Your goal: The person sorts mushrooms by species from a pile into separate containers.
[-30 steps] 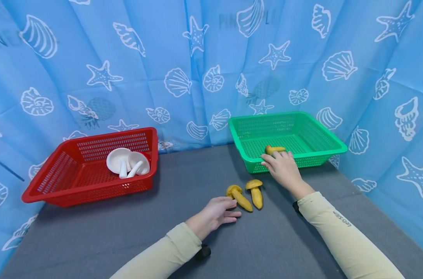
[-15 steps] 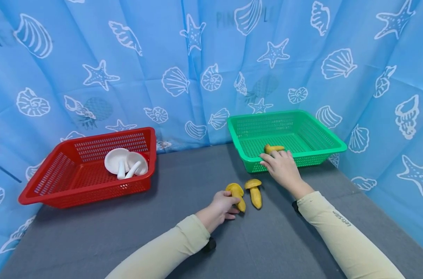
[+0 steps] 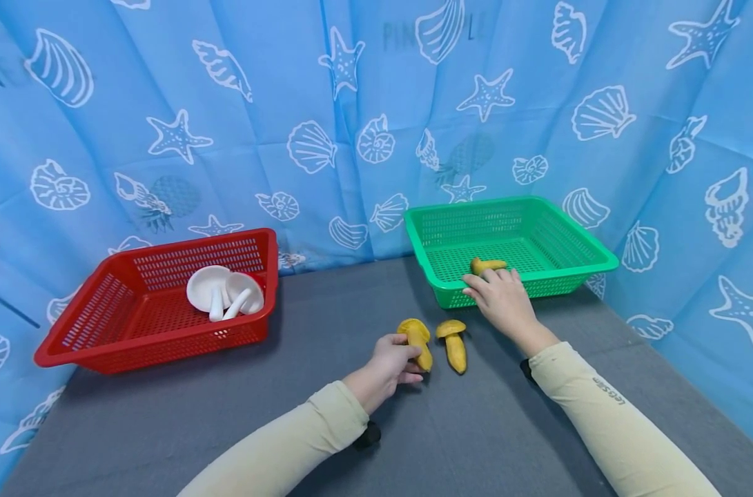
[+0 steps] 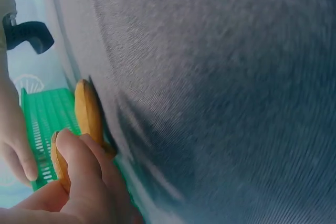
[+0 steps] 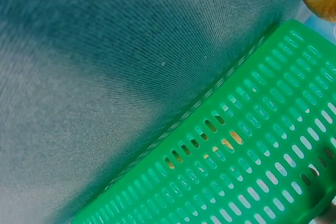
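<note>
In the head view my left hand (image 3: 390,367) pinches a yellow mushroom (image 3: 419,348) by its stem, thumb on top. Its cap points away from me; whether it touches the table cannot be told. Just right of it, a second yellow mushroom (image 3: 455,351) lies on the cloth, also seen in the left wrist view as a mushroom stem (image 4: 88,111). My right hand (image 3: 505,304) grips the near rim of a green basket (image 3: 441,290), fingers over the edge. Inside that basket, close to those fingers, lies another yellow mushroom (image 3: 489,265).
At the left stands a red basket (image 3: 159,339) holding two white mushrooms (image 3: 210,286). Grey cloth (image 3: 326,304) covers the table between the baskets. A blue curtain (image 3: 376,90) with shell prints hangs right behind both.
My left hand has closed on the left mushroom, turned it more upright and shifted it slightly left and away from me. The right hand has stayed on the green basket's rim.
</note>
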Demonstrator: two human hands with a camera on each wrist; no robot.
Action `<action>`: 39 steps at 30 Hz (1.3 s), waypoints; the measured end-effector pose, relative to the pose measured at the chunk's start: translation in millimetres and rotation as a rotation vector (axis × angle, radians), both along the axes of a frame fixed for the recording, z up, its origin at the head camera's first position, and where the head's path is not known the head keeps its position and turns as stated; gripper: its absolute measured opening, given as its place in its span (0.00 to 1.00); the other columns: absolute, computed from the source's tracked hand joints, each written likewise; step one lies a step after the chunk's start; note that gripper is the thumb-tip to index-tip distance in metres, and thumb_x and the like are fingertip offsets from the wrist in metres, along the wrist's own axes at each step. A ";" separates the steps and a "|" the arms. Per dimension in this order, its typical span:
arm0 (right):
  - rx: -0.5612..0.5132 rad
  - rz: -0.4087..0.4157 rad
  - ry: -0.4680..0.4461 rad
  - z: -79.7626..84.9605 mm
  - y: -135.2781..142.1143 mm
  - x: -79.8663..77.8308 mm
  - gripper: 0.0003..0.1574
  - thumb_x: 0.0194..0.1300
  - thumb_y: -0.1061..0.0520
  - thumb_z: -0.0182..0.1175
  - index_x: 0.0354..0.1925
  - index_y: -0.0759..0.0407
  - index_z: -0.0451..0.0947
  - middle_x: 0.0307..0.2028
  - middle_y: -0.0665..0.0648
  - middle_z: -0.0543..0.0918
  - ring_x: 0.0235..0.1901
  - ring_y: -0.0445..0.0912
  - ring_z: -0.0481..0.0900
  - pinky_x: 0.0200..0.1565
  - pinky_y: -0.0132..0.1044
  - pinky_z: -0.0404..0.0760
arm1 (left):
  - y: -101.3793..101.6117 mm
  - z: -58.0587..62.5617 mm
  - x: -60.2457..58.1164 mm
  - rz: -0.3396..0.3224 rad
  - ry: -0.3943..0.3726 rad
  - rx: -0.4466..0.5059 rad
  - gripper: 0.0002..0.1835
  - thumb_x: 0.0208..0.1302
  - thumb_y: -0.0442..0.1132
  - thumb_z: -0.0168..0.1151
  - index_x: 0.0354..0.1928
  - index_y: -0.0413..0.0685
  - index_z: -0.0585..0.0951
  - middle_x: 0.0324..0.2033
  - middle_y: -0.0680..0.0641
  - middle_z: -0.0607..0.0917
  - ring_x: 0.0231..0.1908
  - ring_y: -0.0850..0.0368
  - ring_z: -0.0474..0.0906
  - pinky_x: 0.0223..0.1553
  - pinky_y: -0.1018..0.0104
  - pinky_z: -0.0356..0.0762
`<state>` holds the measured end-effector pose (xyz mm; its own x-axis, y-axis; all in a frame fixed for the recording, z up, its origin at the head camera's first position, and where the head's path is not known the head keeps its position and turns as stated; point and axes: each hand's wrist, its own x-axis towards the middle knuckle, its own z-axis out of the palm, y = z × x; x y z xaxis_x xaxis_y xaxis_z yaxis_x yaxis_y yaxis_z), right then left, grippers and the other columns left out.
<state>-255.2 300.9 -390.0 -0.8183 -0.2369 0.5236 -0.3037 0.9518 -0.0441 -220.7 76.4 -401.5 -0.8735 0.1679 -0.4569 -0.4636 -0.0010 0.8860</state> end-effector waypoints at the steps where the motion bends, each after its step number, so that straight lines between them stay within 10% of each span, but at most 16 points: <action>1: 0.001 0.000 -0.001 0.0 0.1 0.0 0.18 0.64 0.54 0.64 0.51 0.61 0.81 0.44 0.69 0.81 0.47 0.69 0.75 0.57 0.73 0.61 | -0.4 1.6 -1.0 0.006 0.000 0.003 0.23 0.66 0.28 0.59 0.62 0.34 0.68 0.39 0.37 0.82 0.23 0.54 0.79 0.25 0.65 0.83; 19: 0.009 0.033 0.069 -4.6 1.0 -1.9 0.17 0.62 0.56 0.66 0.48 0.61 0.82 0.39 0.67 0.80 0.43 0.68 0.76 0.55 0.73 0.63 | -5.5 48.0 -30.7 0.007 0.004 0.122 0.27 0.68 0.29 0.58 0.67 0.38 0.66 0.47 0.37 0.80 0.25 0.55 0.77 0.23 0.70 0.81; 39: 0.019 0.031 0.110 -5.1 0.6 -0.8 0.18 0.58 0.56 0.68 0.47 0.61 0.82 0.39 0.68 0.81 0.42 0.69 0.77 0.52 0.74 0.65 | 21.5 72.0 -53.8 0.001 0.122 0.200 0.26 0.69 0.31 0.57 0.68 0.43 0.67 0.51 0.37 0.80 0.24 0.58 0.78 0.21 0.73 0.79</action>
<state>-256.0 301.5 -395.2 -0.7486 -0.2715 0.6049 -0.3346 0.9423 0.0090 -274.5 97.9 -329.5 -0.9205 0.2439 -0.3051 -0.3526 -0.1826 0.9178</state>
